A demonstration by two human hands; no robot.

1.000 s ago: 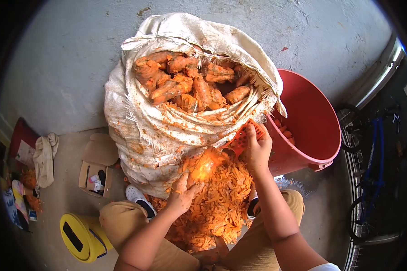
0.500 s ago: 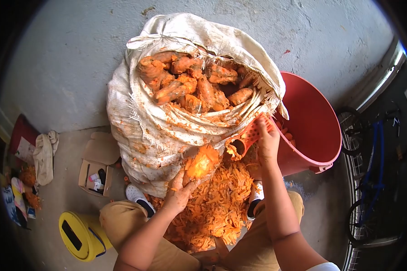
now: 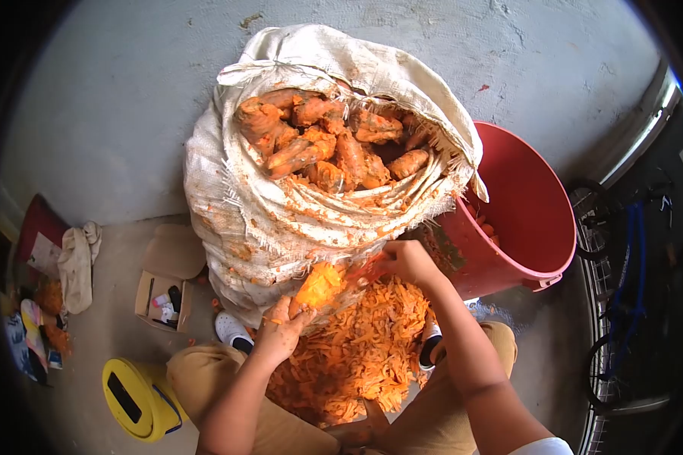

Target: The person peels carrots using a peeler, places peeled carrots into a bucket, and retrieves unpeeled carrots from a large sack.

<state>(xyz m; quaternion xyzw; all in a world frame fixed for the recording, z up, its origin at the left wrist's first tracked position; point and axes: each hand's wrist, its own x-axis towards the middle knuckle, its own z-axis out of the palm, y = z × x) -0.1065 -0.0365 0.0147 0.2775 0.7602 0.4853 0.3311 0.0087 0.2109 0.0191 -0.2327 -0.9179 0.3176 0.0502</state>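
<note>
My left hand (image 3: 279,331) grips a partly peeled carrot (image 3: 320,283), its bright orange flesh facing up. Close to the carrot's far end, my right hand (image 3: 411,262) is closed around a red peeler (image 3: 367,268), which is smeared by motion. Behind both hands stands a big white woven sack (image 3: 224,243), its mouth folded open over thick unpeeled carrots (image 3: 302,150). Below them, between my legs, lies a heap of orange peelings (image 3: 357,345).
A large red bucket (image 3: 525,205) with some orange pieces inside stands right of the sack. To the left are a yellow bucket (image 3: 153,394), an open cardboard box (image 3: 150,303) and a hanging cloth (image 3: 77,265). A blue bicycle (image 3: 630,265) leans at the far right.
My right hand has brought the peeler down and left from beside the red bucket to the carrot. My left hand has shifted slightly left and down with the carrot.
</note>
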